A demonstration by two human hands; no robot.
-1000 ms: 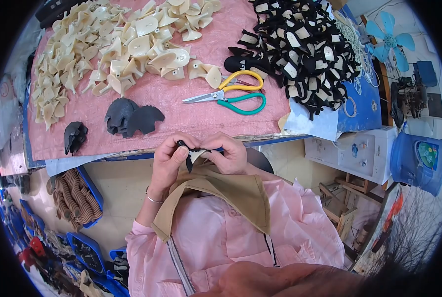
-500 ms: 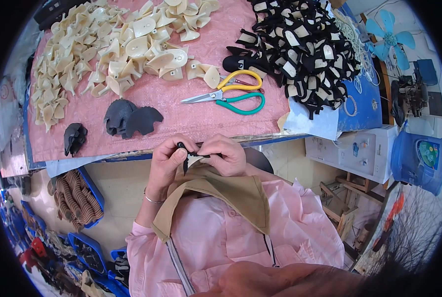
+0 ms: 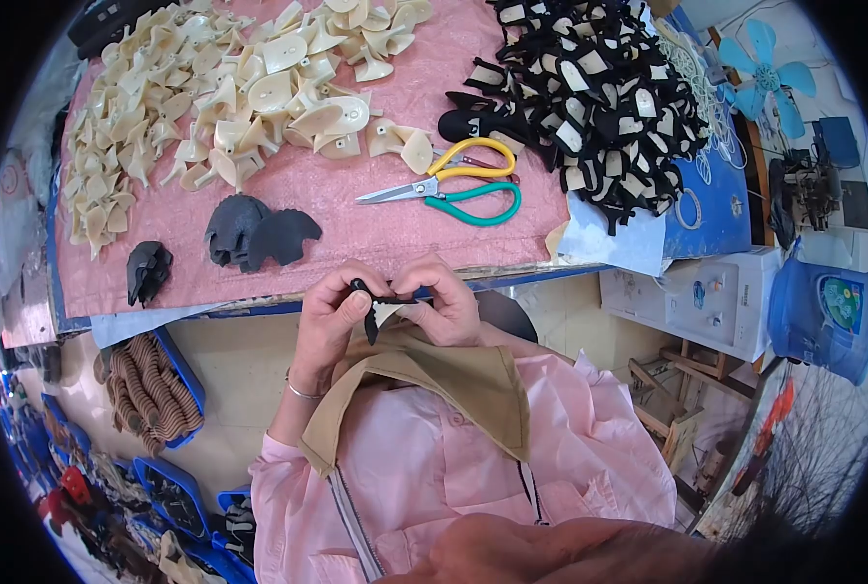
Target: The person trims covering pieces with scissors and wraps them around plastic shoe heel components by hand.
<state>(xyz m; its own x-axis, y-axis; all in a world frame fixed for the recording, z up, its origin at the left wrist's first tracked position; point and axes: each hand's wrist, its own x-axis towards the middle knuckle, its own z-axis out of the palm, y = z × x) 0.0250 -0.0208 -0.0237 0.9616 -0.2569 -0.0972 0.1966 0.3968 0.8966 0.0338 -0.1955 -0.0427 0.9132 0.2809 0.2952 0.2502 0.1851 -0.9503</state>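
Note:
In front of my chest, just off the table's near edge, my left hand [image 3: 329, 313] pinches a small cream plastic piece with black fabric [image 3: 371, 323] around it. My right hand [image 3: 438, 302] grips the other side of the same piece, thumb and fingers pressed together on the black edge. Fingers cover much of the piece. Beyond the hands lie scissors [image 3: 444, 183] with one yellow and one green handle, blades pointing left. Left of them on the table are stacked dark grey fabric cutouts [image 3: 249, 234] and a smaller black stack [image 3: 148, 273].
A heap of bare cream plastic pieces [image 3: 278, 88] covers the table's far left. Black-covered pieces [image 3: 599, 107] are piled at the right on the pink sheet [image 3: 356, 238]. A blue bin [image 3: 186, 384] with brown striped items stands below left; a teal fan [image 3: 765, 76] is at far right.
The held piece has tilted slightly, its black tail shifting a little to the right. My right hand has moved slightly up and left. The table items stay put.

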